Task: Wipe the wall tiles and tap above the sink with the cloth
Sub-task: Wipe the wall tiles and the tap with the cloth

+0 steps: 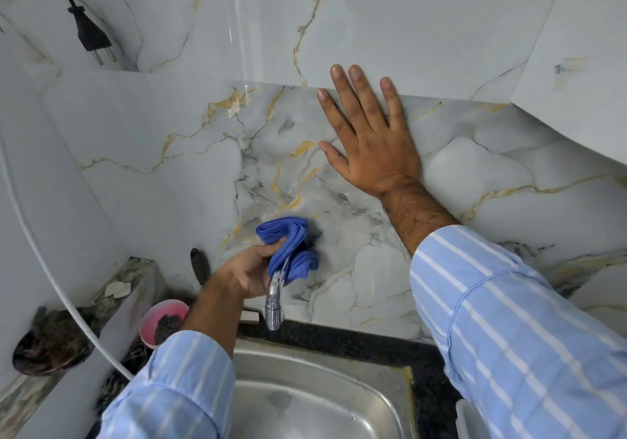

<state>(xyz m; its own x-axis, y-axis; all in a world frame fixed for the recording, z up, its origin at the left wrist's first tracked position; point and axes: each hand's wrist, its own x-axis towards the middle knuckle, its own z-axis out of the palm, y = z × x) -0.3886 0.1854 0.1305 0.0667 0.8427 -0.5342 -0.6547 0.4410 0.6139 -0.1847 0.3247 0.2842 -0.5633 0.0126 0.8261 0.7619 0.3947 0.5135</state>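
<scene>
Left hand (249,274) is closed around a bunched-up blue cloth (288,248), thumb on top, pressing it against the wall tiles (176,153) right where the tap (274,301) comes out of the wall. The cloth sits just above and behind the top of the chrome tap, touching it, and part of it hangs down on the tap's right side. The tap's spout points down toward the steel sink (315,394).

Right hand (369,140) is empty, flat and open, fingers spread, palm against the tiles up and to the right of the cloth, well apart from it. Its fingertips reach over the seam into the upper row of tiles. Both arms are in light blue striped sleeves (509,320).

The tiles are glossy white marble-look with gold and grey veins. A black speckled tabletop (373,340) edges the sink along the wall. Left of the tap there's a pink bowl (163,321) with something dark inside, and further left a dark round dish (51,347) on a ledge. A white hose (57,275) curves down the left side, and a black plug (91,34) dangles on its cord at top left.
</scene>
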